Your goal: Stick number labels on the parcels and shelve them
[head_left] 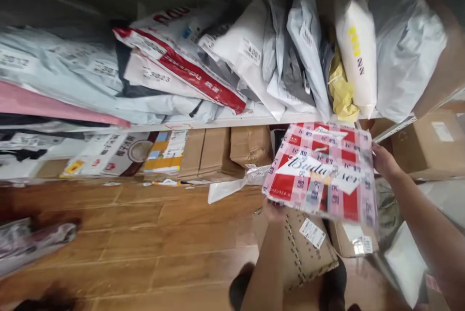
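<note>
A red and white Budweiser box (323, 173), wrapped in printed tape, is held between my two hands at the right of the view. My left hand (275, 210) grips its near left corner, the fingers mostly hidden beneath it. On the far right edge, my right hand (385, 162) closes on the box's side. The box is tilted, and its far edge is just under the front of the shelf (225, 124). Below it on the floor stands a brown carton (296, 248) with a white label, close to my feet.
Parcel bags, such as a red and white bag (196, 71) and a white bag (356, 54), crowd the upper shelf. Brown boxes (207, 153) fill the lower level. More cartons (428, 144) and a white bag (407, 262) lie at the right. Wooden floor (145, 238) spreads left.
</note>
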The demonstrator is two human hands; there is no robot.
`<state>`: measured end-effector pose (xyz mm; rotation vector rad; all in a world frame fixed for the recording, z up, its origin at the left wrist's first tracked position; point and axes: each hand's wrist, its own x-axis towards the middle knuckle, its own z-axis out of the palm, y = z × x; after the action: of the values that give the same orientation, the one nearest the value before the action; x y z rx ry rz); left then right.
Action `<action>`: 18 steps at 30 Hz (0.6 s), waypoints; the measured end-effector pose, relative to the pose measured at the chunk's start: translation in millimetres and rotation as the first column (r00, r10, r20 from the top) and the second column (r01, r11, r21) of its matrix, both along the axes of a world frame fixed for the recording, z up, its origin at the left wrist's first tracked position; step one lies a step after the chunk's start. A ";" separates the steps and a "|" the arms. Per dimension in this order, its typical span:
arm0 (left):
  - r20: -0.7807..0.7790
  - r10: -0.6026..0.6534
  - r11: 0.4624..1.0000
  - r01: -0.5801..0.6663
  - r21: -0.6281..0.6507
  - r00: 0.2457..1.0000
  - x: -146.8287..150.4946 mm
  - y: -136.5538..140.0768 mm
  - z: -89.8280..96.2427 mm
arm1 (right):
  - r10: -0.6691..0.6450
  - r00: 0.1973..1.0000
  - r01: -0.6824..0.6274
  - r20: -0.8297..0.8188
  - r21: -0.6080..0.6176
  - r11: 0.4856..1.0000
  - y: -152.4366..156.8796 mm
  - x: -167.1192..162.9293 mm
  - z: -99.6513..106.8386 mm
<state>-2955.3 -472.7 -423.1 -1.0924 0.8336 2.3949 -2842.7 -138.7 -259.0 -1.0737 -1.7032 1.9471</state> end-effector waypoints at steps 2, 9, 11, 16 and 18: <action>0.028 -0.029 1.000 0.029 -0.002 0.999 -1.5 7.7 -24.8 | 0.084 0.984 -0.098 0.157 0.086 0.991 -12.5 14.9 -27.4; -0.043 -0.205 0.971 0.209 0.118 0.978 3.7 12.7 -61.0 | -0.016 0.992 -0.007 0.122 0.185 0.983 -93.3 95.3 -134.2; -0.079 -0.209 0.967 0.218 0.132 0.975 0.2 13.5 -50.4 | -0.148 0.987 0.157 -0.063 0.183 0.970 -103.2 87.1 -151.0; -0.159 -0.287 0.944 0.307 0.123 0.945 -14.8 17.7 -15.6 | -0.343 0.851 0.400 -0.398 0.067 0.914 -94.0 35.3 -145.5; -0.224 -0.305 0.931 0.339 0.135 0.926 -22.0 20.2 -6.4 | -0.363 0.795 0.453 -0.485 0.076 0.888 -79.6 14.3 -135.5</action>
<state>-2977.3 -452.5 -429.4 -0.6000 0.7837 2.2659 -2828.4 -218.2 -394.5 -0.7508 -1.2368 1.5615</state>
